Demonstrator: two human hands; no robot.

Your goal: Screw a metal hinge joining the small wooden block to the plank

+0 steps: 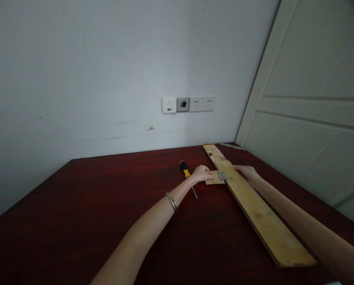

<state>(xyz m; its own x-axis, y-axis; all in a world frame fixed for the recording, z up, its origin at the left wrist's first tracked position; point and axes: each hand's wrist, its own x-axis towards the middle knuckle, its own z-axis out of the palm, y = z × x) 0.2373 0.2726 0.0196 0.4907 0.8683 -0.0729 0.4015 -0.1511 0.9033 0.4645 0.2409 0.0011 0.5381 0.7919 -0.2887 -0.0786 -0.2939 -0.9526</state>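
A long wooden plank [260, 209] lies slantwise on the dark red table. Against its left edge sits a small wooden board [213, 180], and a metal hinge [222, 175] spans the joint between the two. My left hand [201, 174] is closed on the left end of the small board, thumb and fingers at its edge. On the other side, my right hand [246, 172] grips the plank's right edge near the hinge, its fingertips partly out of sight. A screwdriver [185, 169] with a black and yellow handle lies just left of my left hand, its shaft passing behind my wrist.
The table [105, 198] meets a white wall with a row of sockets [202, 103]. A pale panelled door [313, 103] stands along the right side. A thin strip [233, 146] lies at the table's far right corner.
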